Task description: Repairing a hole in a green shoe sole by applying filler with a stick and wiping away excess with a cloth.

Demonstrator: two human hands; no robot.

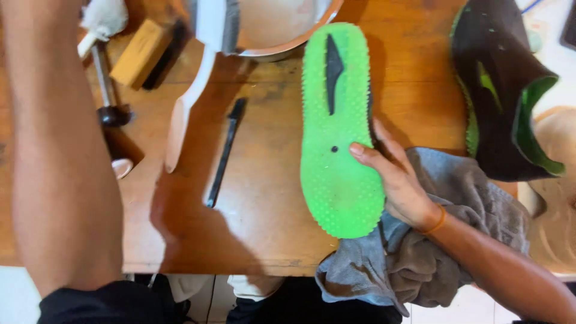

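A shoe with a bright green studded sole (336,126) lies sole up on the wooden table (264,228). My right hand (396,180) grips its right side near the heel, thumb resting on the sole. A grey cloth (456,198) is bunched under that hand and wrist. My left forearm (54,150) runs up the left side of the view and leaves the top edge, so my left hand is out of sight. The second shoe (501,90), black with a green lining, lies at the far right.
A pale bowl (288,42) stands at the back, with a white-handled brush (192,90) leaning beside it. Further left lie a wooden brush (144,54) and a metal-handled tool (105,84). A thin black tool (225,153) rests on the table.
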